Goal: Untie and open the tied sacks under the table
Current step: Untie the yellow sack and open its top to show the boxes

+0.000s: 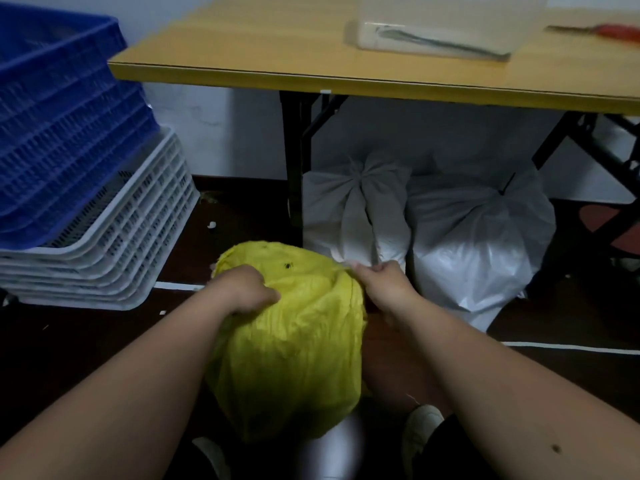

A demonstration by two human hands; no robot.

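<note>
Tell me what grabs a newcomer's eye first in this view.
The bright yellow sack at centre, on the dark floor, gripped near its top by the left hand and right hand. Behind it, two white tied sacks sit under the yellow table; stacked blue crates rise at left.

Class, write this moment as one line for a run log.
left hand: grips yellow sack top | right hand: pinches its edge | white sacks under table: tied
</note>
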